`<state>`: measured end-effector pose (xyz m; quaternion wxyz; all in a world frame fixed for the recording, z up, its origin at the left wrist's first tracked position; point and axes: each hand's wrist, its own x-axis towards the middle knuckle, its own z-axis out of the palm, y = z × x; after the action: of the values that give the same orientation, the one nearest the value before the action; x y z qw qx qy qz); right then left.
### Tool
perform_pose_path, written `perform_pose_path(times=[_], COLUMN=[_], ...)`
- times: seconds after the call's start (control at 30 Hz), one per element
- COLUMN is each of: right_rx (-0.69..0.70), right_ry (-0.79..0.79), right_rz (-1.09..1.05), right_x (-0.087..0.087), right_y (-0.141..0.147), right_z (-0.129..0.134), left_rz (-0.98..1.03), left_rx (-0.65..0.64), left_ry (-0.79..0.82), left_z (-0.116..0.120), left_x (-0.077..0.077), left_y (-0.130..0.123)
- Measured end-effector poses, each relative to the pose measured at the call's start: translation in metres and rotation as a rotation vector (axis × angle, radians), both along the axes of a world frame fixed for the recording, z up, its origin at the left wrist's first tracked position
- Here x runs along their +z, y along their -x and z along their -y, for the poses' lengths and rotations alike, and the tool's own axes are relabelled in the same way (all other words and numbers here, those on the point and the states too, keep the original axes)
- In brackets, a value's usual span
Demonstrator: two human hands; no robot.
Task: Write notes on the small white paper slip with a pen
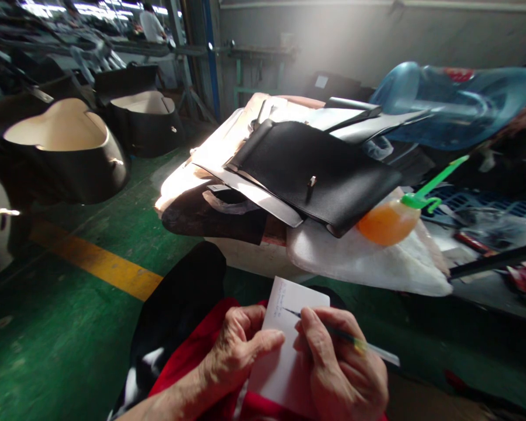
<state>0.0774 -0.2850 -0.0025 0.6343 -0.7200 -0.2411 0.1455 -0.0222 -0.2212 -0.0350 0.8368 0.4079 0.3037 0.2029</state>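
A white notepad (272,365) rests on my lap, with a few lines of small handwriting near its top. My left hand (241,342) grips its left edge, thumb lying across the page and fingers hidden beneath. In my right hand (344,362) a pen (383,354) is pinched between thumb and fingers. The pen's dark tip is at the handwriting; whether it touches the paper I cannot tell. The side of my right hand lies over the right part of the page.
Ahead stands a worktable (368,269) stacked with black leather pieces (319,169). An orange-filled squeeze bottle (390,222) with a green spout sits at its right. Behind is a large blue plastic water bottle (456,105). Black curved bag bodies (79,169) stand at left. A person (151,24) is far back.
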Motion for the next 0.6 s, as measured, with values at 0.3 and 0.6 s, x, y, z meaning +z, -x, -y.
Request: perform_pose_path(times=[0.3,0.6], right_rx=[0.012,0.012], right_ry=[-0.016,0.082], right_rz=[0.022,0.006], right_x=[0.0003,-0.002], right_y=[0.0017,0.0035], right_z=[0.0004,0.0081], left_rz=[0.017,0.039], left_rx=[0.009,0.018], left_ry=[-0.001,-0.009], left_z=[-0.0011,-0.0017], left_x=[0.0018,0.0014], left_y=[-0.0008,-0.0025])
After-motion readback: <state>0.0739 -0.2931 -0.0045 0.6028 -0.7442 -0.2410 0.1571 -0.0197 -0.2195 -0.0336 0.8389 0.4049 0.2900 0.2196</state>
